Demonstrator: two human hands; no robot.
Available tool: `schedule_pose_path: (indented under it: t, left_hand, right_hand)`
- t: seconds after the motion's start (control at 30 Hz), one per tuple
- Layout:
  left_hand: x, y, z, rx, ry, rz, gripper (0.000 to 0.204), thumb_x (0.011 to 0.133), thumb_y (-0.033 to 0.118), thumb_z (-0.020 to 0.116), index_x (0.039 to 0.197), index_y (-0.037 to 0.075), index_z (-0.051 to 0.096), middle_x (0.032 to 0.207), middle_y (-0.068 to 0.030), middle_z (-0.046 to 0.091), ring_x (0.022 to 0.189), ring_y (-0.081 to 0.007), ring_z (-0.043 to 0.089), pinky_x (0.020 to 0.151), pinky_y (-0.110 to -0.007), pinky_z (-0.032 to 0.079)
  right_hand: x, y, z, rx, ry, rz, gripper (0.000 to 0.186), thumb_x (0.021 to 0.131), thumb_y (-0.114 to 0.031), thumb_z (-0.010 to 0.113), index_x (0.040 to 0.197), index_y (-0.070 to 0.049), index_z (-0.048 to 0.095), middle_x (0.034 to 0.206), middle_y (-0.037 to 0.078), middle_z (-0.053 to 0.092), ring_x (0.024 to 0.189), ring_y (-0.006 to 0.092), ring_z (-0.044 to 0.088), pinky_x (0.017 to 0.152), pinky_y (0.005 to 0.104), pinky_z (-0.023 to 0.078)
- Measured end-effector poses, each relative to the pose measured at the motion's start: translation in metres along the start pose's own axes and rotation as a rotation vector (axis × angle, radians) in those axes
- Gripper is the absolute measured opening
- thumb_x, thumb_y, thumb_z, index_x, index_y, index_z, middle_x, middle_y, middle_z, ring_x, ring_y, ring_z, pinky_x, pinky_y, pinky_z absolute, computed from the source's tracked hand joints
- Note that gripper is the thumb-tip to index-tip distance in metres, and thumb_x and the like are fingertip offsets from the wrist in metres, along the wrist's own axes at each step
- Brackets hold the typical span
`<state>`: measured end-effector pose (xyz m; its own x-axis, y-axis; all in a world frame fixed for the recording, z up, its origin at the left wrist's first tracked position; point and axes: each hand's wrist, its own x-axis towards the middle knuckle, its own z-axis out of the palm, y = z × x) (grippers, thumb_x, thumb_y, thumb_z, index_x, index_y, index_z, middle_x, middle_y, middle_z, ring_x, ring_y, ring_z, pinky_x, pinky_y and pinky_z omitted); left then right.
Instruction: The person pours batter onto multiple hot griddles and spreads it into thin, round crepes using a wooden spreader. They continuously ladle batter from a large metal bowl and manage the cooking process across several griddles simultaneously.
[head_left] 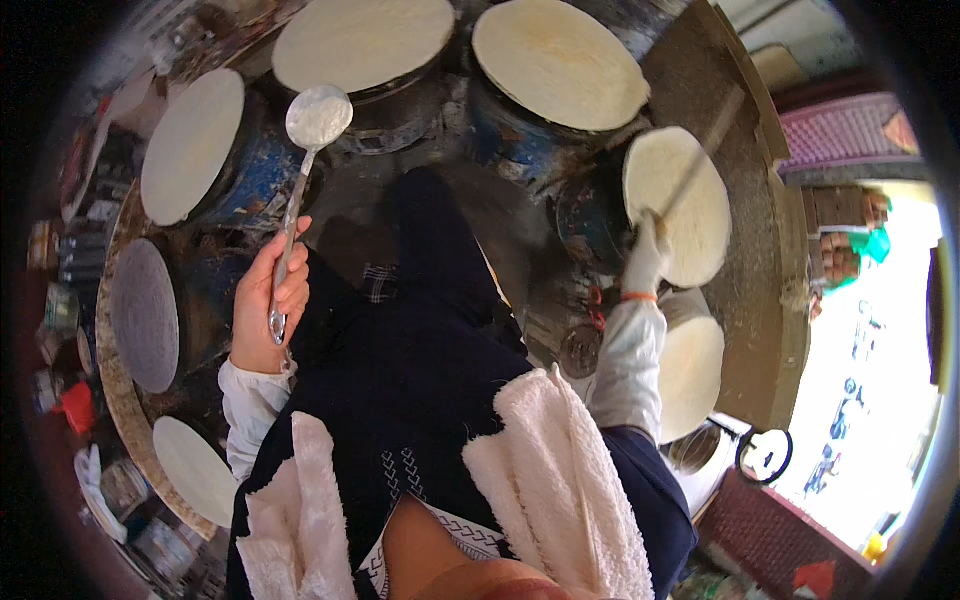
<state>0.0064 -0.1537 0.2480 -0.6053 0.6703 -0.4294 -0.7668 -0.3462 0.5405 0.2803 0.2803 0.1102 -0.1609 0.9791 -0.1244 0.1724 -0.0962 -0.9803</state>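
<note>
My left hand is closed round the handle of a metal ladle. Its bowl points away from me and is coated with whitish batter. My right hand, in a pale glove, grips a long thin stick-like tool, smeared by motion, so its kind is unclear. The tool slants across a pale round flatbread on the griddle at the right. More pale rounds cover other griddles: one far left of centre, one far right of centre, one at the left.
Blue, stained drum stoves ring me closely. A bare grey griddle stands at the left, inside a curved counter edge. A brown counter runs along the right, with a bright opening beyond. A white towel hangs over my shoulders.
</note>
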Motion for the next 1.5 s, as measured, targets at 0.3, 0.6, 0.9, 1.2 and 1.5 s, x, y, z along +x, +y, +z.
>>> schedule_pose_path:
  t: [0.3,0.6,0.9,1.2,1.5]
  left_hand:
    - [-0.028,0.012,-0.032,-0.022,0.303,0.237,0.038,0.110,0.017,0.039,0.140,-0.005,0.043,0.077,-0.0021,0.048,0.046,-0.0042,0.040,0.038,-0.019,0.037]
    - [-0.007,0.030,-0.038,-0.138,0.404,0.238,0.036,0.109,0.019,0.039,0.134,-0.005,0.048,0.075,-0.0049,0.055,0.042,-0.0064,0.044,0.035,-0.020,0.039]
    - [0.016,0.044,-0.044,-0.113,0.332,0.198,0.035,0.109,0.017,0.040,0.135,-0.006,0.046,0.077,-0.0035,0.052,0.045,-0.0053,0.044,0.037,-0.020,0.042]
    - [0.027,0.049,-0.043,-0.095,0.349,0.158,0.037,0.109,0.017,0.040,0.138,-0.006,0.042,0.078,-0.0033,0.053,0.045,-0.0049,0.044,0.037,-0.020,0.040]
    - [0.031,0.055,-0.050,-0.076,0.337,0.122,0.036,0.110,0.017,0.040,0.137,-0.006,0.043,0.077,-0.0037,0.052,0.045,-0.0053,0.043,0.037,-0.020,0.039]
  right_hand:
    - [0.062,-0.054,0.267,-0.834,-0.322,-0.412,0.057,0.079,-0.049,0.075,0.112,-0.002,0.068,0.106,0.023,0.069,0.102,0.0381,0.068,0.088,0.0455,0.052]
    - [0.085,-0.063,0.373,-1.151,-0.246,-0.376,0.075,0.071,-0.054,0.082,0.120,-0.003,0.056,0.125,0.020,0.056,0.106,0.0375,0.067,0.087,0.0448,0.056]
    - [0.090,-0.050,0.396,-1.414,-0.369,-0.587,0.036,0.093,-0.031,0.058,0.117,-0.005,0.062,0.116,0.018,0.067,0.101,0.0352,0.070,0.081,0.0455,0.058]
    - [0.084,-0.070,0.377,-1.376,-0.263,-0.649,0.040,0.091,-0.041,0.064,0.111,-0.007,0.061,0.108,0.014,0.069,0.096,0.0327,0.071,0.076,0.0445,0.058]
    - [0.084,-0.046,0.403,-1.326,-0.122,-0.738,0.057,0.080,-0.050,0.077,0.112,-0.008,0.058,0.110,0.013,0.062,0.102,0.0307,0.066,0.076,0.0422,0.058]
